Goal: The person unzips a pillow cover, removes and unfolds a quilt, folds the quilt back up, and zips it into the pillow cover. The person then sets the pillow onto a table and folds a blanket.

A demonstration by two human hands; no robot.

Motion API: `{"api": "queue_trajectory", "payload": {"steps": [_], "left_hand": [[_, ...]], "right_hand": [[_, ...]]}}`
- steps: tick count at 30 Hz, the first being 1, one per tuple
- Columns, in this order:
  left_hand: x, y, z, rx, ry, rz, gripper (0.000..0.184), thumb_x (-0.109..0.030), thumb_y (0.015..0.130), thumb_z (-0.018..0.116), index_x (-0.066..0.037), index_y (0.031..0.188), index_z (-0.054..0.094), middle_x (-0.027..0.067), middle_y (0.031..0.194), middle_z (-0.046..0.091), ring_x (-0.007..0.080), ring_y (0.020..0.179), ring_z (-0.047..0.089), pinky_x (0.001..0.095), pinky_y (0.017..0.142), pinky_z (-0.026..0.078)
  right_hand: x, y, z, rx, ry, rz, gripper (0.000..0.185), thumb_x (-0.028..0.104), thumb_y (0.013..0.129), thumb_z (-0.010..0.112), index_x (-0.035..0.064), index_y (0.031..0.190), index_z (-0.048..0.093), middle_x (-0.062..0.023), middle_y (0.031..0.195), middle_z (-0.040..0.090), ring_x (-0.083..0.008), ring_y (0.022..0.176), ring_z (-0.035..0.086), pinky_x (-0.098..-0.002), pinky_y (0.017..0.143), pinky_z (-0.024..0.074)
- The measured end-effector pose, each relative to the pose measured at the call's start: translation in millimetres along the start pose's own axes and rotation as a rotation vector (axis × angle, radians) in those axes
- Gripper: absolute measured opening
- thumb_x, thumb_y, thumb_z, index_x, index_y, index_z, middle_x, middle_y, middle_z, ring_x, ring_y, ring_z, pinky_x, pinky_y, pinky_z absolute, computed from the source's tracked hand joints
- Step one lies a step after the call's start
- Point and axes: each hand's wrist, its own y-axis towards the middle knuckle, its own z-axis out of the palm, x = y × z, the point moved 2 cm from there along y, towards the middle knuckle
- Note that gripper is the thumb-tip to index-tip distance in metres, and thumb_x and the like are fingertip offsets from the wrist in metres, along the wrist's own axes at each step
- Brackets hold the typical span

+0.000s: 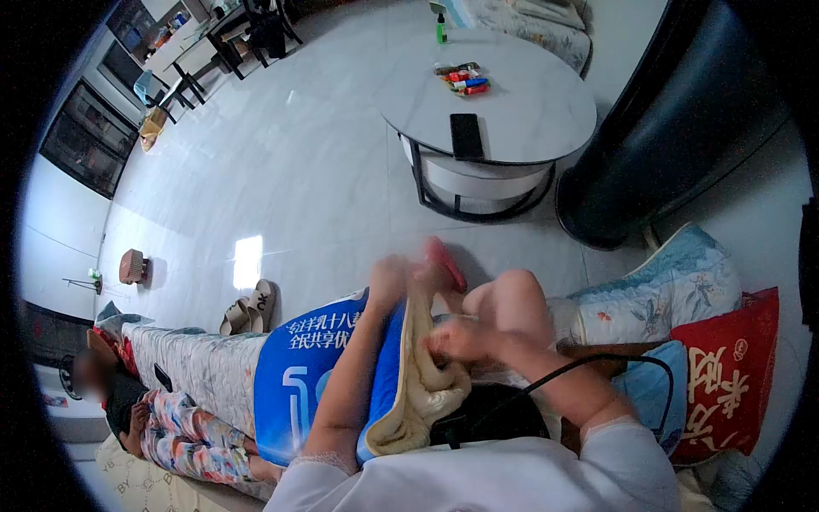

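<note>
Across my lap lies a cream, soft-lined padded cloth (pixel 411 399) with a blue outer side, bunched into folds. My left hand (pixel 390 282) is closed at its far end, somewhat smeared by motion. Nearer to me, my right hand (pixel 461 341) has its fingers curled into the cloth's right edge. To the left of my left arm spreads a blue printed bag or sheet (pixel 299 375) with white lettering. A black item (pixel 490 414) with a dark cord (pixel 589 360) sits on my lap below my right forearm. One foot wears a pink slipper (pixel 445 263).
A person (pixel 183 418) in patterned trousers reclines at the left, with a phone (pixel 162 376) nearby. Beige slippers (pixel 249 309) lie on the floor. Ahead stands a round table (pixel 529 94) with a phone (pixel 466 136). A red bag (pixel 729 375) and black column (pixel 648 145) are at right.
</note>
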Motion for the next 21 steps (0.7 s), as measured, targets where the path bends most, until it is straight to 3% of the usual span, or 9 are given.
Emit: {"api": "queue_trajectory", "payload": {"steps": [3,4,6,7,9,11,16,18,21], "left_hand": [[8,1,7,-0.020,-0.044,-0.028,0.036,-0.029,0.090,0.053,0.004,0.088,0.065,0.0180,0.075,0.066,0.0242,0.071,0.063,0.0369,0.068,0.048],[8,2,8,-0.020,-0.043,-0.021,0.036,-0.029,0.090,0.053,0.004,0.088,0.065,0.0180,0.075,0.066,0.0242,0.071,0.063,0.0369,0.068,0.048],[9,4,8,-0.002,-0.043,-0.046,0.035,-0.029,0.089,0.053,0.003,0.089,0.065,0.0179,0.076,0.066,0.0244,0.072,0.063,0.0368,0.069,0.049],[8,3,7,-0.003,-0.039,-0.043,0.035,-0.029,0.089,0.053,0.003,0.089,0.065,0.0179,0.076,0.066,0.0244,0.072,0.063,0.0368,0.069,0.049],[8,2,7,0.020,-0.052,-0.020,0.016,-0.023,0.082,0.054,-0.007,0.080,0.056,0.0151,0.078,0.059,0.0352,0.077,0.059,0.0472,0.067,0.047],[11,3,7,0.027,-0.029,-0.002,0.017,-0.024,0.083,0.054,-0.007,0.081,0.056,0.0153,0.079,0.059,0.0360,0.077,0.059,0.0475,0.067,0.046],[11,2,8,0.006,-0.063,0.048,0.017,-0.024,0.084,0.051,-0.008,0.080,0.056,0.0167,0.079,0.058,0.0373,0.077,0.058,0.0490,0.068,0.046],[22,7,9,0.073,-0.072,-0.122,0.035,-0.030,0.090,0.053,0.004,0.094,0.064,0.0155,0.079,0.066,0.0215,0.075,0.061,0.0350,0.070,0.048],[24,6,9,0.037,-0.191,-0.212,0.035,-0.029,0.090,0.053,0.003,0.092,0.065,0.0146,0.078,0.066,0.0212,0.073,0.061,0.0353,0.068,0.047]], "right_hand": [[1,25,-41,-0.380,0.219,0.110,0.024,0.021,0.092,0.052,0.0002,0.091,0.065,-0.0113,0.080,0.067,-0.0181,0.072,0.061,-0.0346,0.068,0.0488],[-7,36,-41,-0.386,0.217,0.106,0.024,0.021,0.092,0.052,0.0002,0.091,0.065,-0.0113,0.080,0.067,-0.0181,0.072,0.061,-0.0346,0.068,0.0488],[-21,59,-38,-0.489,-0.007,0.062,0.028,0.026,0.089,0.056,0.0006,0.094,0.065,-0.0133,0.086,0.068,-0.0255,0.079,0.064,-0.0363,0.073,0.0490],[-22,63,-34,-0.492,-0.005,0.057,0.028,0.026,0.089,0.056,0.0006,0.094,0.065,-0.0133,0.086,0.068,-0.0255,0.079,0.064,-0.0363,0.073,0.0490],[-22,66,-27,-0.565,-0.194,0.055,0.027,0.024,0.089,0.056,0.0001,0.099,0.065,-0.0162,0.087,0.067,-0.0257,0.080,0.064,-0.0369,0.073,0.0486],[-23,69,-24,-0.578,-0.096,0.006,0.028,0.024,0.088,0.057,-0.0008,0.097,0.064,-0.0176,0.086,0.066,-0.0273,0.079,0.064,-0.0372,0.072,0.0484],[-66,92,-12,-0.470,0.113,0.199,0.033,0.030,0.084,0.061,-0.0005,0.095,0.064,-0.0186,0.089,0.065,-0.0322,0.084,0.063,-0.0395,0.076,0.0481],[-76,98,-8,-0.472,0.023,0.227,0.034,0.032,0.083,0.061,0.0002,0.095,0.065,-0.0209,0.093,0.065,-0.0350,0.090,0.061,-0.0419,0.080,0.0469],[-99,110,3,-0.604,-0.179,0.192,0.036,0.034,0.081,0.061,0.0014,0.096,0.066,-0.0251,0.099,0.063,-0.0397,0.103,0.056,-0.0459,0.089,0.0434]]}}
